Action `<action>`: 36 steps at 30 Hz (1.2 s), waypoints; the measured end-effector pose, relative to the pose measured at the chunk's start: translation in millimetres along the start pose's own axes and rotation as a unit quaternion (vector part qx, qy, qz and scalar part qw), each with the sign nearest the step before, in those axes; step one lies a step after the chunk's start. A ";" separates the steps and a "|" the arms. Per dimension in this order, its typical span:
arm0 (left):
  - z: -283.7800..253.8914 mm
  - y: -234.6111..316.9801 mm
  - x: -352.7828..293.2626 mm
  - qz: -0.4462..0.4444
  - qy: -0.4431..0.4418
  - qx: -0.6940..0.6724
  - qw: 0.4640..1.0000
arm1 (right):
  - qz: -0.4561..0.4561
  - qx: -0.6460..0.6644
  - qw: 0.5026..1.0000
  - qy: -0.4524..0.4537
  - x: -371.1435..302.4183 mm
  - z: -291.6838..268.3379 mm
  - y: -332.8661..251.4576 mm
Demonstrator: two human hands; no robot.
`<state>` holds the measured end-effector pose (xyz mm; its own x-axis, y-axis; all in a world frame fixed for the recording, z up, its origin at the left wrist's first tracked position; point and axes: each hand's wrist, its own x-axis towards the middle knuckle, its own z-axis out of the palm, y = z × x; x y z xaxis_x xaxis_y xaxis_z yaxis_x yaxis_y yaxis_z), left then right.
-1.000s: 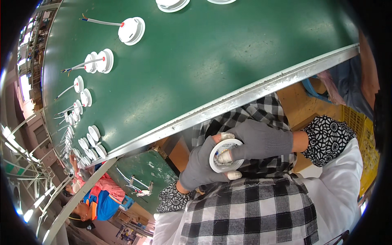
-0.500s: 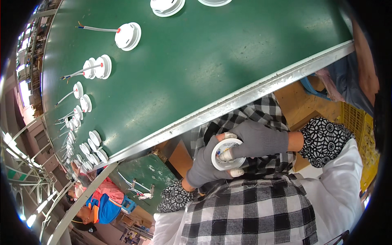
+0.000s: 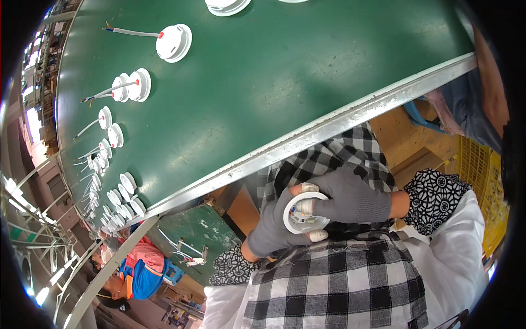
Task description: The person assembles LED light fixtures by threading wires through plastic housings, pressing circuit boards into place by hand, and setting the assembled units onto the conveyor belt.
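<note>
Both my hands wear grey gloves with pale tape on the fingertips, and they meet over my lap. My left hand [image 3: 272,223] is closed around a white round lamp housing [image 3: 289,220], its open side up. Small electronic parts [image 3: 302,217] show inside the cup. From the right, my right hand [image 3: 353,197] is closed against the same housing, a taped fingertip reaching over the rim into it. Its other fingers are partly hidden.
A green conveyor belt [image 3: 263,88] with a metal edge [image 3: 329,130] runs beyond my hands. On it stand white round lamps [image 3: 174,43] with cables. A co-worker [image 3: 139,268] sits at the lower left. Yellow crates [image 3: 476,181] stand at the right.
The housing has turned slightly in my hands, and more of its inner parts show. The nearer lamps on the belt have shifted slightly up in the view.
</note>
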<state>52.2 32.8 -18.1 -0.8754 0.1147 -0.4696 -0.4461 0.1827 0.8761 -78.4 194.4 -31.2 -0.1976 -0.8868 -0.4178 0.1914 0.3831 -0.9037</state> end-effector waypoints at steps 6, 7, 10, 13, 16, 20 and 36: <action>4.7 -5.3 7.0 0.043 0.012 0.006 0.999 | 0.010 0.011 1.000 0.004 1.8 -6.6 1.2; 5.4 -6.6 7.4 0.041 0.009 -0.025 0.999 | 0.000 0.020 1.000 -0.013 4.2 -8.6 1.5; 5.1 -5.8 7.2 0.045 0.006 -0.033 0.998 | 0.035 0.040 0.996 -0.067 2.2 -18.2 -9.9; 4.5 -7.5 4.1 0.042 0.003 -0.002 0.999 | 0.036 -0.015 0.998 -0.048 1.3 -12.9 -7.9; 6.6 -13.6 1.0 0.049 0.008 0.015 0.999 | 0.041 -0.032 0.998 -0.037 1.3 -8.7 -8.9; 15.8 -4.0 0.1 -0.007 0.037 -0.008 0.999 | 0.004 0.004 1.000 0.025 -4.6 -0.6 -6.0; 13.7 -14.4 -3.1 -0.014 0.121 -0.074 0.990 | -0.014 -0.002 0.999 0.050 -0.6 7.5 1.7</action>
<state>64.0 43.1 -30.8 -0.8737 -0.1293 -0.4690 -0.4767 0.0352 0.8783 -70.7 193.7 -31.7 -0.2989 -0.8667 -0.3995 0.1814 0.3594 -0.9154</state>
